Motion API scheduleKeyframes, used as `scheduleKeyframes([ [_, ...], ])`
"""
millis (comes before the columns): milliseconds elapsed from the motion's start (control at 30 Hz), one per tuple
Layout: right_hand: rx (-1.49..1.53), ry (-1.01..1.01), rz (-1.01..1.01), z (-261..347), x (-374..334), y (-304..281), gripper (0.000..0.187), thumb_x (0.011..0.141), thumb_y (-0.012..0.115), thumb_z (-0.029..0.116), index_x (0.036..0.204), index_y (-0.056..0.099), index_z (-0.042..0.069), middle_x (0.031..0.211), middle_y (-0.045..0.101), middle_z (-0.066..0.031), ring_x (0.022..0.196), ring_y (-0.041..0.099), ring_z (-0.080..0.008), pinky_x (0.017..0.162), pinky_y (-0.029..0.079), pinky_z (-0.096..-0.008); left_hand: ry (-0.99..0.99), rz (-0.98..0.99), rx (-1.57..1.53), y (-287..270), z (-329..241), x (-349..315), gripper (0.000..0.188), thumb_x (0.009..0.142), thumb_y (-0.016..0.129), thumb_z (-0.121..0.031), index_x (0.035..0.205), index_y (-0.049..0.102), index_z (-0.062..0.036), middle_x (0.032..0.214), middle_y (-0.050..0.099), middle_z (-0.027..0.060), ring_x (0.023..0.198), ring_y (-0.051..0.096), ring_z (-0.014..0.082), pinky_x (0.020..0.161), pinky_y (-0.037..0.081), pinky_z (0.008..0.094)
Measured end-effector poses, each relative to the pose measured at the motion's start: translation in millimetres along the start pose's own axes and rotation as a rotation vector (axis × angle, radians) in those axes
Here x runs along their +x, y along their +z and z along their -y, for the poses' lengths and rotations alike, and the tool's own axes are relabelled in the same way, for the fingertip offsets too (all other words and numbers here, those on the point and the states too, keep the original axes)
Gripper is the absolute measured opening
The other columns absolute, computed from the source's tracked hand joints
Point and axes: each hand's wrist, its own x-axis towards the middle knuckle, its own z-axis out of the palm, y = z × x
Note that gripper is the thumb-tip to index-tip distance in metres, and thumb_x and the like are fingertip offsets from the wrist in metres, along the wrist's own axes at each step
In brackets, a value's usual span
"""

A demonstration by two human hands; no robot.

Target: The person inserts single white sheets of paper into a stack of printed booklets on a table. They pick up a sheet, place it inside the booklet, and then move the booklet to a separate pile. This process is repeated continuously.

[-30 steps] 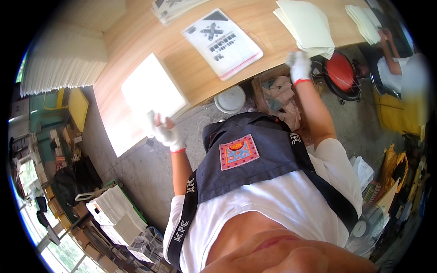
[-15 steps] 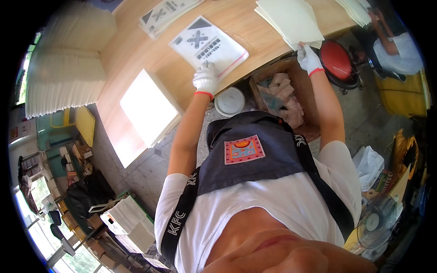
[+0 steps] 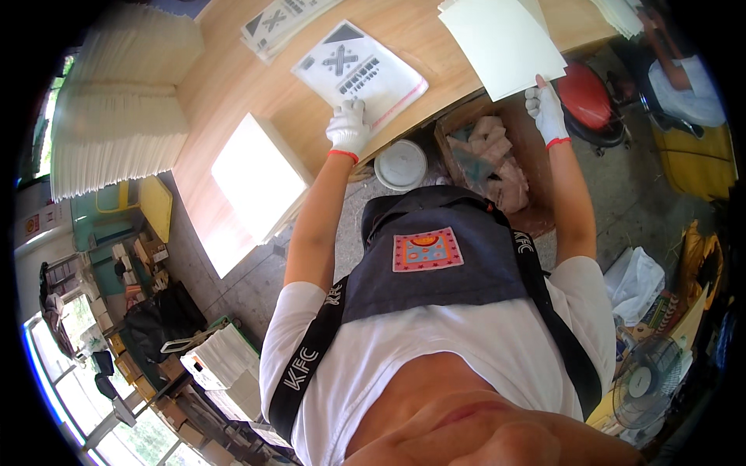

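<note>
My left hand (image 3: 348, 128), in a white glove with a red cuff, has its fingers bent on the near left edge of a printed plastic bag (image 3: 381, 78). The bag lies flat on the wooden table and appears to be the top one of a stack. Farther right, my right hand (image 3: 546, 109), gloved the same way, pinches the near corner of white paper (image 3: 505, 50) between thumb and fingers. This paper reaches past the table's front edge, over more white sheets; how many sheets are in the grip cannot be told.
A bright white paper stack (image 3: 256, 182) stands at the table's left corner, with tall paper piles (image 3: 116, 147) beyond. More printed bags (image 3: 284, 23) lie at the back. Below the edge are a lidded white bucket (image 3: 401, 165), a box of scraps (image 3: 497, 171) and a red stool (image 3: 583, 105). Another person's arm (image 3: 664, 58) is at far right.
My right hand has drawn the white paper a little toward me and to the right, out of line with the stack. My left hand stays on the bag.
</note>
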Motion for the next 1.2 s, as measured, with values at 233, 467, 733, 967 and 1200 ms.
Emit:
scheduleKeyframes([
  [233,-0.011,-0.070,-0.103,-21,28,6,0.017,0.081,0.065,0.024,0.087,0.059,0.008,0.059,0.046,0.0018,0.043,0.040,-0.0057,0.035,0.028,-0.0185,0.071,-0.052,-0.042,-1,2,-5,0.034,0.069,0.061,-0.017,0.102,0.054,-0.0154,0.112,0.052,0.0080,0.103,0.050,0.0300,0.079,0.047,0.0414],
  [467,-0.132,-0.127,-0.171,-7,4,16,0.017,0.081,0.064,0.022,0.088,0.059,0.008,0.062,0.047,0.0019,0.043,0.041,-0.0064,0.036,0.031,-0.0182,0.261,-0.318,-0.312,4,-31,-9,0.031,0.075,0.061,-0.022,0.105,0.057,-0.0131,0.106,0.056,0.0097,0.095,0.054,0.0293,0.080,0.045,0.0390],
  [733,0.076,-0.023,-0.022,-35,24,36,0.018,0.078,0.067,0.018,0.091,0.057,0.010,0.059,0.049,0.0014,0.038,0.043,-0.0081,0.031,0.032,-0.0199,-0.349,0.440,-1.876,28,-143,46,0.046,0.085,0.044,-0.015,0.128,0.035,-0.0009,0.109,0.055,0.0094,0.100,0.054,0.0223,0.081,0.046,0.0316],
  [967,-0.255,-0.228,0.027,-6,-12,54,0.021,0.081,0.063,0.021,0.091,0.057,0.004,0.058,0.056,-0.0041,0.041,0.049,-0.0099,0.036,0.038,-0.0229,-0.053,0.636,-1.562,-14,-151,42,0.049,0.084,0.048,-0.013,0.129,0.033,-0.0010,0.112,0.051,0.0115,0.095,0.056,0.0194,0.071,0.048,0.0279],
  [1200,-0.283,-0.322,0.238,20,-50,84,0.020,0.081,0.063,0.021,0.083,0.058,0.002,0.050,0.051,-0.0022,0.039,0.044,-0.0083,0.036,0.034,-0.0216,-0.209,0.409,-2.023,-4,-69,34,0.055,0.085,0.046,-0.005,0.134,0.022,-0.0020,0.126,0.039,0.0156,0.107,0.050,0.0260,0.083,0.049,0.0335],
])
